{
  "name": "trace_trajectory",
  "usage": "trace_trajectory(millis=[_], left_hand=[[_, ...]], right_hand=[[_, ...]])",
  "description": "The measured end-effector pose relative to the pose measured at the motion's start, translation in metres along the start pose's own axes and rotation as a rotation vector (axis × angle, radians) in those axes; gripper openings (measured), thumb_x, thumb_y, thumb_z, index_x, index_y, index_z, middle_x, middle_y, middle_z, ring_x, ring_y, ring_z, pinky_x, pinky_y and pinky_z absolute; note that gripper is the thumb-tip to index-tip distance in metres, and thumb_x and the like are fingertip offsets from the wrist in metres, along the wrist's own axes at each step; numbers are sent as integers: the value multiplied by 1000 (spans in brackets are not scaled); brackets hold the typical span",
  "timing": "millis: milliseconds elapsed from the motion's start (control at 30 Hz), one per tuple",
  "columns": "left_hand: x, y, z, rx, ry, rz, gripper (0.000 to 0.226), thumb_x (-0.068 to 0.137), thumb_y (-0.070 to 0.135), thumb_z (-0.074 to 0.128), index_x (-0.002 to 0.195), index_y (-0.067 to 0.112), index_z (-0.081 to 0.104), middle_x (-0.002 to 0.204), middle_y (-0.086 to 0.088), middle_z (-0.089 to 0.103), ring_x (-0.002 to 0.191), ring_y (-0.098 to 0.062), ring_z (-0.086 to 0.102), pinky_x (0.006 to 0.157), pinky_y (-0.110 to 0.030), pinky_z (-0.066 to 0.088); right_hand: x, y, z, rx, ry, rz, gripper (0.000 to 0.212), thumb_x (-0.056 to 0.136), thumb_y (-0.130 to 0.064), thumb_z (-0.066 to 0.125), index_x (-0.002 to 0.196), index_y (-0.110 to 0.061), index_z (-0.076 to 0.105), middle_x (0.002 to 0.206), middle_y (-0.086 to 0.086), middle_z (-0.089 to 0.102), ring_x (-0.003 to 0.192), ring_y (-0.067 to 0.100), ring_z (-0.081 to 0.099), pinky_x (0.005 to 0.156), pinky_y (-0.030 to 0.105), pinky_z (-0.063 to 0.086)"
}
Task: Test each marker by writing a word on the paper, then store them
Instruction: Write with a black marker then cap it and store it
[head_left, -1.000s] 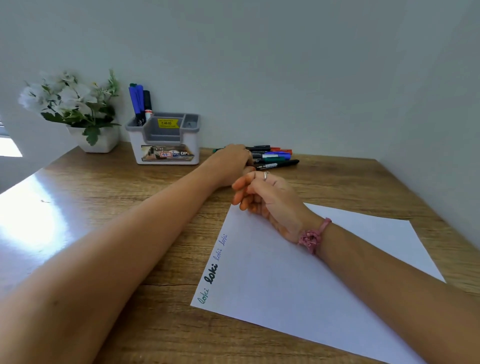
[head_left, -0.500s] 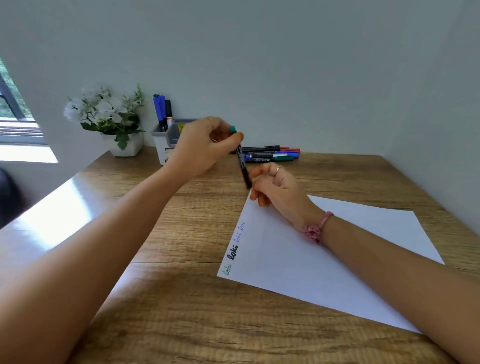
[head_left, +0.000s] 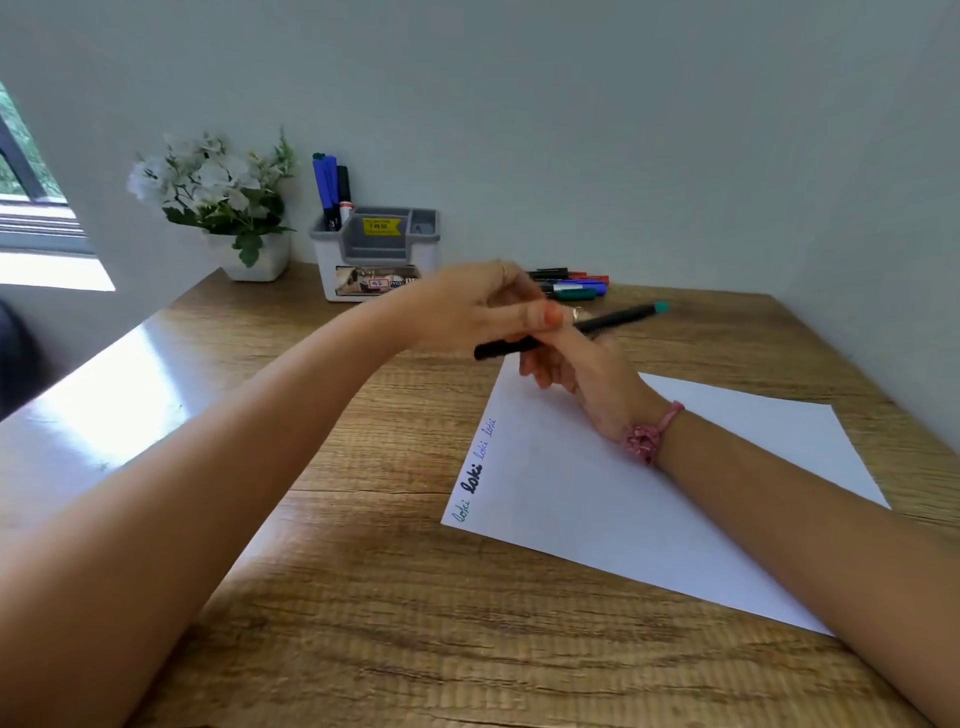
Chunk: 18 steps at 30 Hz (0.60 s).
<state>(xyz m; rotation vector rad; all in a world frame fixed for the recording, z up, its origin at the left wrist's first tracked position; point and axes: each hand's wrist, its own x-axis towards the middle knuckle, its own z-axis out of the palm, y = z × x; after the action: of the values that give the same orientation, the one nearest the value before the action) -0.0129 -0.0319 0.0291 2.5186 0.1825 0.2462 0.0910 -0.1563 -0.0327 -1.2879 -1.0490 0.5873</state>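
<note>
Soft daylight from our left, with glare on the desk and some blur at the hands

We see light entering by the window (head_left: 31, 171) at the left edge, blown out white on its sill, and throwing a bright washed-out patch across the near-left of the wooden table (head_left: 363, 597). The wall (head_left: 623, 130) is evenly lit and greyish. Shadows are faint. Our left hand (head_left: 467, 306) and the black marker (head_left: 571, 330) are slightly smeared; the wide lens bends edges and swells our forearms.

Black teal-ended marker (head_left: 571, 327) held level over paper (head_left: 649, 493), unused markers (head_left: 571, 286) beyond, organizer (head_left: 379, 254)
</note>
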Motion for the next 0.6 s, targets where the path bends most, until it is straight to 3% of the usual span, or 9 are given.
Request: trace_trajectory(millis=[67,133,233,333,467,600], left_hand=[[-2,-4,5,-2,-221,-28,38,90,49,44,109,17,55,99,1,66,87,-12,66,79,-22,54],[-2,-5,9,63,-267,-19,28,96,44,38,99,21,55,92,1,65,80,-14,66,73,-19,54],[2,-6,11,190,-164,2,32,99,43,31,86,21,50,84,-4,56,76,-17,58,64,-20,49],[2,-12,10,251,-20,46,31,100,38,31,76,25,44,76,6,49,70,-6,47,60,-9,34],[1,-27,14,220,110,89,42,99,41,34,75,10,50,66,1,48,61,-13,44,59,-29,35],[-1,-36,16,193,190,122,53,97,47,38,74,2,53,57,-2,46,51,-13,40,53,-34,33]], right_hand=[[-1,-3,0,93,18,43,32,91,-35,49,80,-9,65,62,4,59,57,13,52,54,22,40],[-1,-6,0,141,54,113,39,97,-34,41,85,-7,67,62,4,60,54,13,53,55,23,42],[2,-10,-3,27,103,147,38,97,-38,43,90,-11,68,69,6,64,63,17,57,61,26,48],[7,-17,-8,-86,132,121,31,91,-36,57,101,-10,69,87,6,71,77,17,67,67,27,52],[9,-26,-10,78,75,105,26,84,-18,65,105,-4,68,101,10,72,93,20,70,72,26,56],[8,-25,-6,231,56,135,25,86,-10,61,107,4,64,102,15,72,93,22,70,77,28,57]])
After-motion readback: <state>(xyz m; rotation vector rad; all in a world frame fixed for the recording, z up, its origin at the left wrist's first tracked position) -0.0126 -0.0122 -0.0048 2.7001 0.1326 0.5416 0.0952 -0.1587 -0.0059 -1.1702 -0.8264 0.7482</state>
